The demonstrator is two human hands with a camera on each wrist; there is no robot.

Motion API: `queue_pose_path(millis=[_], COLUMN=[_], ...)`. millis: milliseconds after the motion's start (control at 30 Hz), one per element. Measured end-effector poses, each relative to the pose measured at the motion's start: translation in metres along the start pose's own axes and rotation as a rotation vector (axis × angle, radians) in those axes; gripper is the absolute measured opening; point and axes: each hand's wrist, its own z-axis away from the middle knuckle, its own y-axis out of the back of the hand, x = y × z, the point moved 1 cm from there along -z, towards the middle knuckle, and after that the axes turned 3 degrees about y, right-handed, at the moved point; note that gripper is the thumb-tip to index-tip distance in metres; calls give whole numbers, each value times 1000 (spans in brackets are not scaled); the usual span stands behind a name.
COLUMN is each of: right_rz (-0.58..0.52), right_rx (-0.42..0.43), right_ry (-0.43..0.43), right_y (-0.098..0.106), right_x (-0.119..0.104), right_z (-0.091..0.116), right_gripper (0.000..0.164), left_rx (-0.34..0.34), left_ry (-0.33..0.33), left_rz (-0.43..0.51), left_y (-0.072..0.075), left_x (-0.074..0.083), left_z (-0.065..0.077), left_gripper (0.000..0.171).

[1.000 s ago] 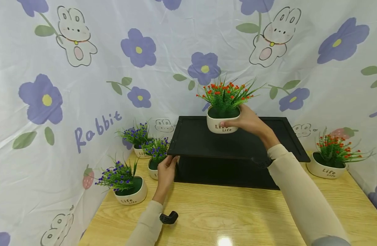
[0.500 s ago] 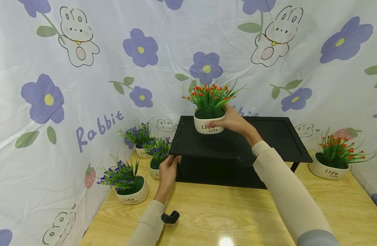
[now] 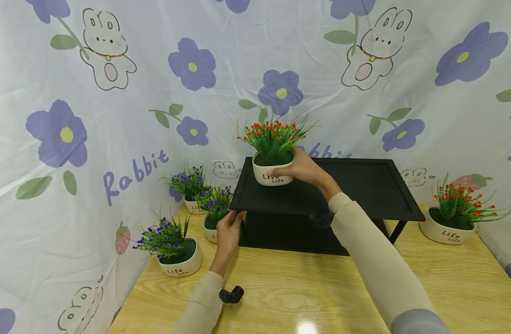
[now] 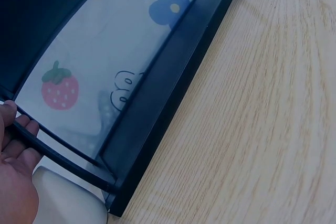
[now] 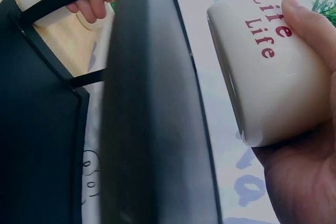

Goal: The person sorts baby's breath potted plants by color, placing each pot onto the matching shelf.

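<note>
My right hand (image 3: 306, 169) grips a flowerpot (image 3: 273, 174), an oval white pot marked "Life" with red flowers and grass, thumb across its front. It hangs over the left part of a black two-tier shelf (image 3: 351, 185); a gap shows between the pot's underside and the upper board in the right wrist view. Under the upper board's front left corner, my left hand (image 3: 228, 232) holds the shelf's leg (image 4: 65, 159), fingers curled round it in the left wrist view. The lower board rests on the wooden table (image 3: 297, 283).
Several pots with purple flowers stand left of the shelf, the nearest purple-flowered pot (image 3: 181, 264) at the front and another (image 3: 211, 227) close beside my left hand. At the right is a second red-flowered pot (image 3: 446, 229). A patterned cloth (image 3: 239, 55) hangs behind.
My right hand has carried the red-flowered flowerpot leftward over the upper board and, lately, slightly lower. My left hand keeps its hold on the shelf's leg.
</note>
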Motion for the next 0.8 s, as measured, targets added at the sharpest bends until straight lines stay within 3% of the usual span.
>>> queue_pose_path(millis=[333, 500, 800], right_rz=[-21, -39, -52], right_rx=[-6, -14, -26], right_ry=[-66, -49, -101], right_y=[-13, -17, -19], right_x=[11, 16, 21], right_z=[-4, -5, -3], right_gripper=[126, 125, 130], left_rx=[4, 9, 7], left_ry=[14, 30, 28], left_rz=[44, 62, 43], left_y=[-1, -3, -1], left_x=[0, 1, 0], left_z=[0, 0, 0], left_gripper=[36, 37, 37])
